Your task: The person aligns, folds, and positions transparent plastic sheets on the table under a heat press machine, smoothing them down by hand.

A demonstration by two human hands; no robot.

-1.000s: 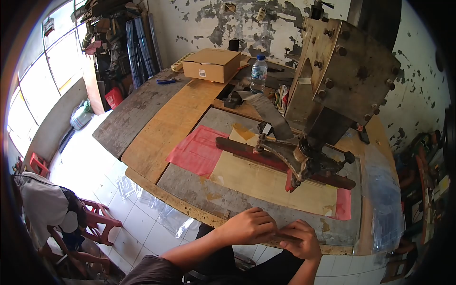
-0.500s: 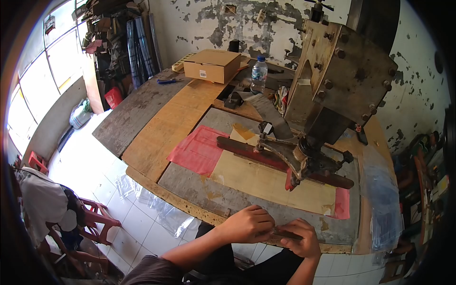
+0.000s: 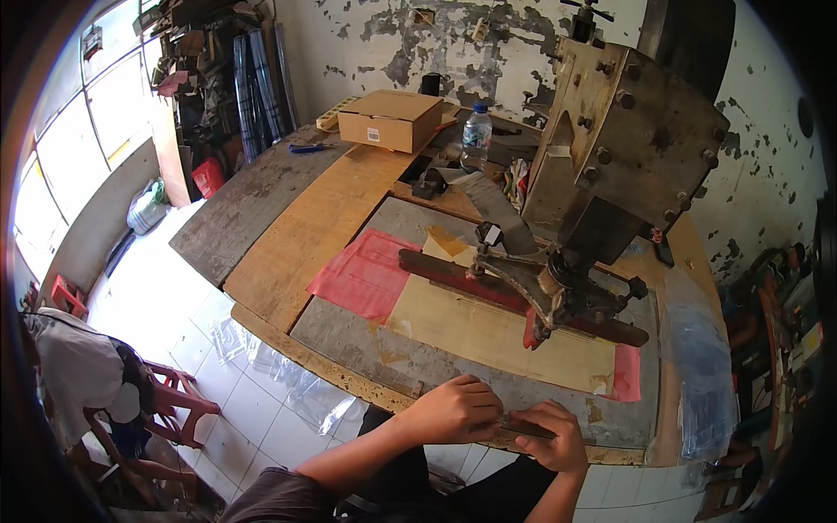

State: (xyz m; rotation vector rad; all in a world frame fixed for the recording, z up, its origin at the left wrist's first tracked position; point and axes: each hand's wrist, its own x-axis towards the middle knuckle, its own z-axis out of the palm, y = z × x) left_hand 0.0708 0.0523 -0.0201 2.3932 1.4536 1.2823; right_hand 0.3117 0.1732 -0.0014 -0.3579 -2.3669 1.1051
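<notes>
My left hand [image 3: 453, 410] is closed at the table's front edge, its fingers curled down and inward. Close beside it, my right hand [image 3: 554, 434] has thumb and fingers bent around a narrow brownish strip [image 3: 526, 429], which may be a loose piece or part of the table edge. What the left fingers hold, if anything, is hidden. Beyond both hands, a yellowish sheet [image 3: 488, 336] lies on the grey press bed [image 3: 366, 344], over a pink-red sheet [image 3: 362, 275]. The press's long bar [image 3: 453, 272] hangs across the yellowish sheet.
A heavy metal press [image 3: 623, 131] rises at the right. A cardboard box [image 3: 391, 122] and a water bottle [image 3: 476, 139] stand at the back. Clear plastic sheets [image 3: 702, 383] lie at the right edge. A person [image 3: 91, 375] is at the lower left by a red stool [image 3: 179, 401].
</notes>
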